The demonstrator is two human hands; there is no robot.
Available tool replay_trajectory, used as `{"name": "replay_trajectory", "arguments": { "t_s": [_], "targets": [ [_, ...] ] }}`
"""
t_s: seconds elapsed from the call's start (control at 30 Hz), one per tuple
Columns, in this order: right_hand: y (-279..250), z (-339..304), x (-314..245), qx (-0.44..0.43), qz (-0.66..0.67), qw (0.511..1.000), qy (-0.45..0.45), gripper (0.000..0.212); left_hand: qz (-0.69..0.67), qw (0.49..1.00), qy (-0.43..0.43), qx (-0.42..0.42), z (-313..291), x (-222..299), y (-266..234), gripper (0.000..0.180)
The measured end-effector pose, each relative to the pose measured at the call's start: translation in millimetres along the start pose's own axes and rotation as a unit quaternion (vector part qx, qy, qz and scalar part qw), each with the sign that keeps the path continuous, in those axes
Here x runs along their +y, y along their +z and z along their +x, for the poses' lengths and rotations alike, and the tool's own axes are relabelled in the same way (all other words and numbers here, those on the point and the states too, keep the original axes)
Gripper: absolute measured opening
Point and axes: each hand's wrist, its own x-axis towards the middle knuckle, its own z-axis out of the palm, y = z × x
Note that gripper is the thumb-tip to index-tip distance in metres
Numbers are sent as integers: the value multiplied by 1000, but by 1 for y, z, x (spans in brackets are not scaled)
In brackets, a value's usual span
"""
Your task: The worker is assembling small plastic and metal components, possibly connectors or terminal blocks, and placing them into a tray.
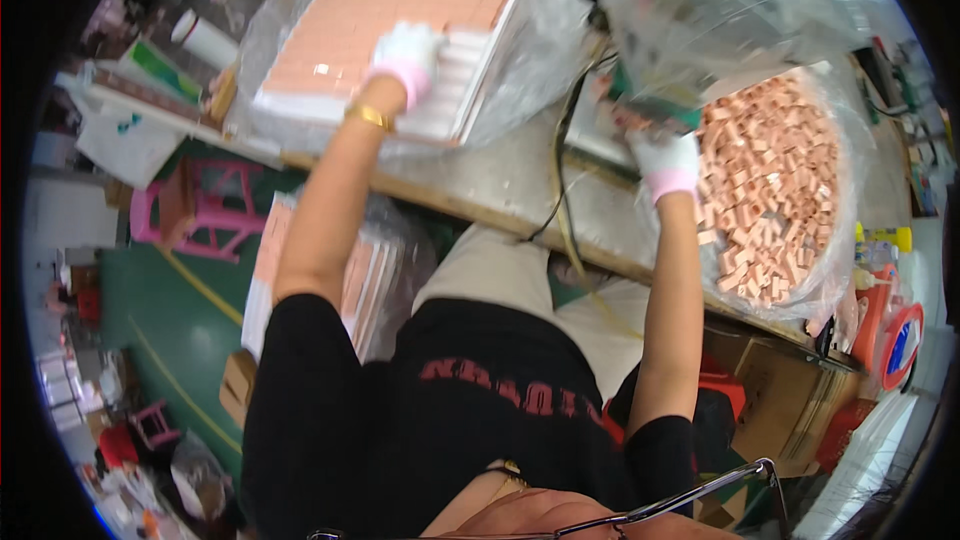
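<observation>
My left hand (408,52), in a white glove with a pink cuff, is over a white tray (462,70) at the far left of the bench. Rows of small copper-pink blocks (350,25) cover most of this tray, and bare white grooves show by its right edge. The fingers are too blurred to read. My right hand (665,157), gloved the same way, is at the front of a bench machine (660,70). Its fingertips are partly hidden there, so what they hold cannot be made out. Beside it, a heap of loose copper-pink pieces (765,190) lies on see-through plastic.
A black cable (563,145) runs across the workbench (480,175) between the tray and machine. Below the bench at left are stacked trays (365,275) and a pink stool (205,205). Cardboard boxes (770,395) stand under the right side. A red-rimmed round container (902,345) is far right.
</observation>
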Motion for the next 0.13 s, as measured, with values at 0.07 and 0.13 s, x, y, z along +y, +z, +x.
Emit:
{"name": "replay_trajectory", "arguments": {
  "t_s": [0.07, 0.13],
  "targets": [
    [1, -7, 7, -53, 62, 997, -2, 34, 29, 997, -8, -67, -3, -11, -10, 33],
    [13, -8, 16, -107, 118, 987, -35, 35, 29, 990, 19, -135, 2, -23, -7, 41]
  ]
}}
